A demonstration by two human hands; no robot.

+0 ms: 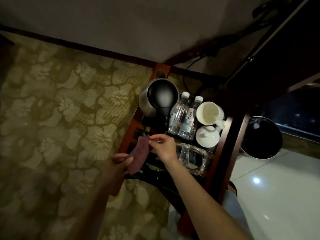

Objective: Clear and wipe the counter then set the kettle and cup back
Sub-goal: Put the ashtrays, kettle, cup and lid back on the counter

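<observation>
— What did the hands hold?
— Both held a dark purple cloth [138, 152]: the left hand [117, 166] gripped its lower end, the right hand [161, 146] pinched its top.
— And behind?
— A steel kettle with a black lid [158, 98], two clear water bottles [182, 116], a white cup [209, 112], all near together on the reddish wooden counter [223, 153].

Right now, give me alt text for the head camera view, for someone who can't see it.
Two hands hold a dark purple cloth above a small wooden counter: left hand grips its lower end, right hand pinches its top. Behind stand a steel kettle, two water bottles, a white cup, a lidded cup and a glass ashtray.
</observation>
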